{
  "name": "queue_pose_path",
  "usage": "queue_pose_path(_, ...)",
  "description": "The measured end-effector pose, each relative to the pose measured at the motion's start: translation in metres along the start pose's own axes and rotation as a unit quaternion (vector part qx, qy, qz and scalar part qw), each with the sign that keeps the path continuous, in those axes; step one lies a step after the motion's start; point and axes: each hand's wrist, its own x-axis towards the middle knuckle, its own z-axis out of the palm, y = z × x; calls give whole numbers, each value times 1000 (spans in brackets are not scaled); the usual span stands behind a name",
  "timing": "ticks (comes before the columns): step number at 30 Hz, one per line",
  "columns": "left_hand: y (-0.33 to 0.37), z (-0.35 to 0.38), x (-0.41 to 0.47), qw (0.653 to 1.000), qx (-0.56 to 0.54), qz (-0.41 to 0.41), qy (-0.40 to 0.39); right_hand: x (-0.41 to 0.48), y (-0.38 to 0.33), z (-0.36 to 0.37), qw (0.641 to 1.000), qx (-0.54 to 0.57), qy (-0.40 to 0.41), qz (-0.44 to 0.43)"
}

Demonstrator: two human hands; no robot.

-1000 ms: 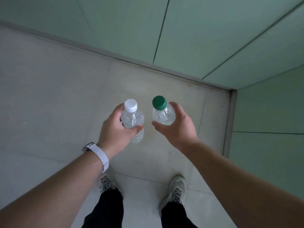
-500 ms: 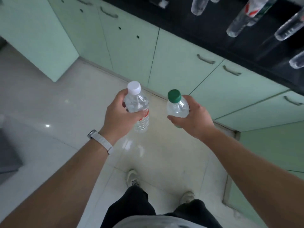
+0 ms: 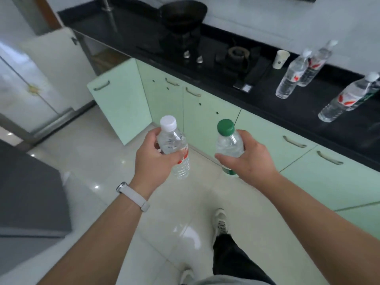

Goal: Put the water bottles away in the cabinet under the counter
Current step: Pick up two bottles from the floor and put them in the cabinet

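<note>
**Two bottles in hand, one cabinet door open**

The glossy pale-tiled floor [image 3: 86,153] runs up to a long black counter [image 3: 308,108] at the far right, which is dark and faintly speckled. Below it are smooth mint-green cabinets [image 3: 267,136] with slim metal handles. At the far left end one door [image 3: 121,103] stands swung open, likely the place meant for the bottles, though its inside is hidden.

On the counter's right end stand several spare bottles [image 3: 292,79] of clear ribbed plastic, well apart from the hands.

In the middle, over the floor, the left hand [image 3: 152,159] is wrapped round a white-cap bottle [image 3: 174,145]. The right hand [image 3: 248,159] is curled round a green-cap bottle [image 3: 228,142]. Both bottles are held caps up, one per hand, probably so that two go in one trip. They are near each other and not touching.
</note>
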Motion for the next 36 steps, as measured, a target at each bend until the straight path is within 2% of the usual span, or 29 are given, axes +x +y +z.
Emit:
queue_pose_path(14, 66, 15, 116, 990, 108, -6, 96, 193, -61, -19, 985, 67, -106, -115)
queue_pose_path(20, 80, 2, 143, 978, 122, -21, 166, 258, -92, -10, 971, 87, -147, -166)
queue_pose_path(27, 70, -35, 163, 965, 133, -41, 221, 284, -132, 33, 959, 116, -188, -180)
queue_pose_path(36, 28, -132, 210, 958, 69, -52, 274, 304, -216, 133, 951, 66, -230, -196)
